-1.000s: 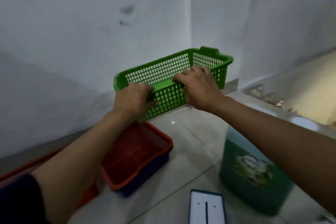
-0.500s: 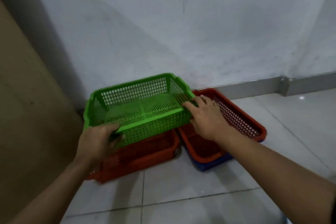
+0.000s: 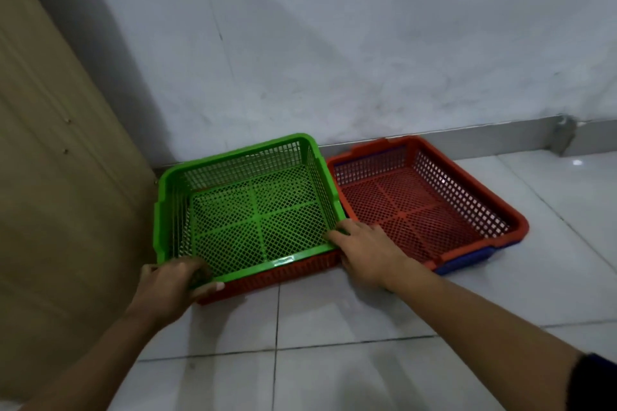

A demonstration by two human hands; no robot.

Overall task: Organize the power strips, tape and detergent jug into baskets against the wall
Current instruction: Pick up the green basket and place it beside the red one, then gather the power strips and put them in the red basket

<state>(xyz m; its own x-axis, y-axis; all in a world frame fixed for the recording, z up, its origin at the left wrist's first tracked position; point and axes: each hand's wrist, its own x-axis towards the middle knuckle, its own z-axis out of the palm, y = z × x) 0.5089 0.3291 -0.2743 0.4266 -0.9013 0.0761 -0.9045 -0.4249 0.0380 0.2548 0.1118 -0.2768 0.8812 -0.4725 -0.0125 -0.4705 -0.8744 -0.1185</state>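
Note:
A green mesh basket (image 3: 233, 157) sits nested in a red basket (image 3: 287, 272) on the floor against the wall. My left hand (image 3: 173, 284) grips its near-left corner rim. My right hand (image 3: 367, 250) rests on its near-right corner, fingers on the rim. To the right stands another red basket (image 3: 467, 190) nested in a blue one (image 3: 467, 264), empty. The power strips, tape and detergent jug are out of view.
A tan wooden panel (image 3: 50, 177) rises at the left, close to the green basket. A white wall (image 3: 367, 43) with a grey skirting (image 3: 500, 133) runs behind the baskets. Pale floor tiles (image 3: 334, 344) spread in front.
The green basket has come down from mid-air and now lies inside the left red basket by the wall. Both hands stayed on its near rim.

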